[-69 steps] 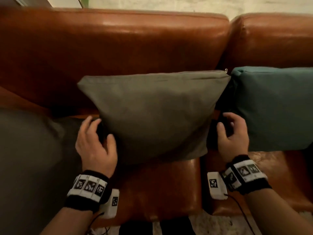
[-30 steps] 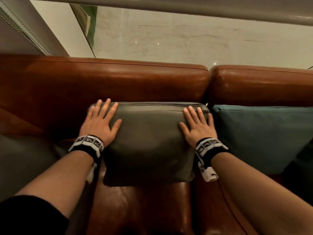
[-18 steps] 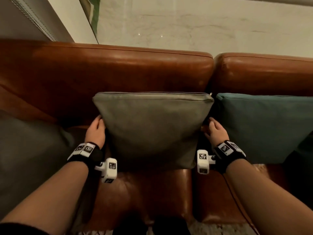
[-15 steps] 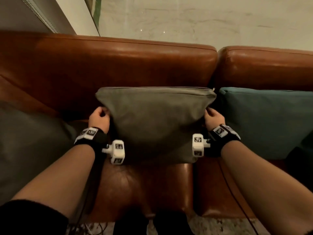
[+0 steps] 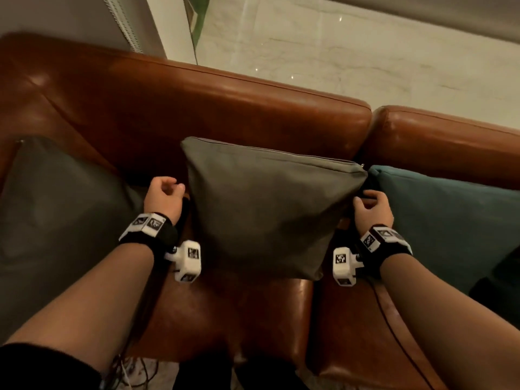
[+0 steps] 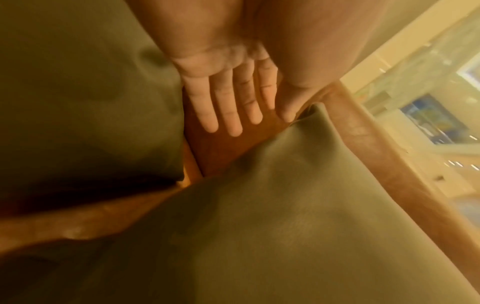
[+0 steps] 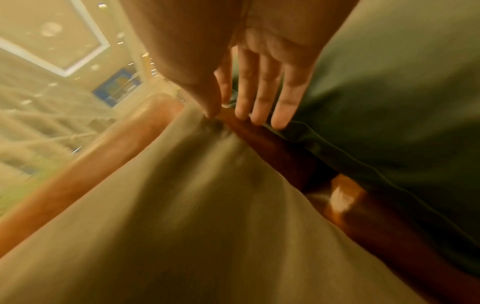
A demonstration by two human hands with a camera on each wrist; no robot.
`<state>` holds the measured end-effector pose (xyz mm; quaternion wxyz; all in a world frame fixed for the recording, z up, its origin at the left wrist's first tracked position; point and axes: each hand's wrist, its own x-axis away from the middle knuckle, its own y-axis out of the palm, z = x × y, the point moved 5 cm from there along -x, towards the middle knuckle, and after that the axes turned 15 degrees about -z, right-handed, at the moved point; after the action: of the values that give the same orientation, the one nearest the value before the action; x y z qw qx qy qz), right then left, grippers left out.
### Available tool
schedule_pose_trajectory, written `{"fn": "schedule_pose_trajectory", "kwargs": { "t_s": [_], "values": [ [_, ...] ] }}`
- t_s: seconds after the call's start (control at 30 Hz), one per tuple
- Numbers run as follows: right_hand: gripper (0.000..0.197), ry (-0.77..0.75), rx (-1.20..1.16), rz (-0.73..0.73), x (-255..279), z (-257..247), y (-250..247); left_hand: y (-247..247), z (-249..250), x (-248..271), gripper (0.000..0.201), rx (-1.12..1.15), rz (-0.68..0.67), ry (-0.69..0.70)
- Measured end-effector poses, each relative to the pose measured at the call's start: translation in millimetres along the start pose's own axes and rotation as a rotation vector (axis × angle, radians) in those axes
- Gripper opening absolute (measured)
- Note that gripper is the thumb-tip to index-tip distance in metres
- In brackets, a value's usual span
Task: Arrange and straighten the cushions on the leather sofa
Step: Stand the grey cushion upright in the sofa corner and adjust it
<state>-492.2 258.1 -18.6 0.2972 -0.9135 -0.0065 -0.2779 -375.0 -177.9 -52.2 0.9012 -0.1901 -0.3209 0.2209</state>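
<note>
The leather sofa (image 5: 225,114) fills the head view, its back running left to right with a seam between two back sections at the right, and three cushions lean against that back. The olive-grey cushion (image 5: 267,209) stands in the middle, directly ahead of the person and between the two hands, its long top edge lying roughly parallel to the sofa back though dipping a little toward the right. A dark grey cushion (image 5: 56,220) sits to its left with a gap of bare leather between them, and a teal cushion (image 5: 444,220) sits to its right, its top corner nearly touching the middle one. The left hand (image 5: 161,199) hovers in the left gap just beside the cushion's left edge; the wrist view shows its fingers (image 6: 228,107) straight and spread, gripping nothing. The right hand (image 5: 371,209) sits at the cushion's upper right corner, fingers (image 7: 262,96) extended and the thumb tip touching the fabric there without a clear pinch. Both hands lie about equally near, one per side, so I judge a two-handed squaring is what comes next. The wristbands carry black-and-white square markers; no readable writing or brand shows anywhere
</note>
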Motion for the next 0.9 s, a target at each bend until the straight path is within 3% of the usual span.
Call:
{"fn": "schedule_pose_trajectory", "kwargs": {
  "t_s": [0.1, 0.23, 0.4, 0.53, 0.63, 0.7, 0.8, 0.9],
  "values": [
    [0.017, -0.136, 0.061, -0.044, 22.1, -8.8, 19.7, -14.4, -15.5, 42.8, 0.016, -0.081, -0.024, 0.077],
    [0.011, -0.322, 0.201, -0.246, 69.1, -32.4, 87.0, -47.5, -42.5, 98.6, 0.017, -0.110, 0.018, 0.191],
    [0.013, -0.533, 0.427, -0.611, 146.7, -86.4, 209.9, -120.0, -92.8, 154.0, 0.034, -0.309, 0.249, 0.193],
    [0.027, -0.994, 0.708, -0.773, 231.5, -130.7, 324.4, -175.4, -145.2, 177.4, 0.050, -0.425, 0.380, -0.039],
    [0.040, -1.429, 0.755, -0.973, 312.6, -147.2, 420.4, -201.9, -188.4, 167.9, 0.055, -0.500, 0.345, -0.143],
    [0.049, -1.572, 1.019, -1.088, 348.3, -138.4, 480.0, -214.1, -220.9, 160.0, 0.055, -0.597, 0.281, -0.149],
    [0.058, -1.684, 1.514, -0.934, 342.2, -129.9, 531.2, -225.8, -254.9, 151.6, 0.057, -0.778, 0.219, -0.108],
    [0.063, -1.849, 1.635, -0.797, 315.5, -138.2, 541.8, -228.2, -262.4, 147.3, 0.058, -0.837, 0.245, -0.094]
  ]
}}
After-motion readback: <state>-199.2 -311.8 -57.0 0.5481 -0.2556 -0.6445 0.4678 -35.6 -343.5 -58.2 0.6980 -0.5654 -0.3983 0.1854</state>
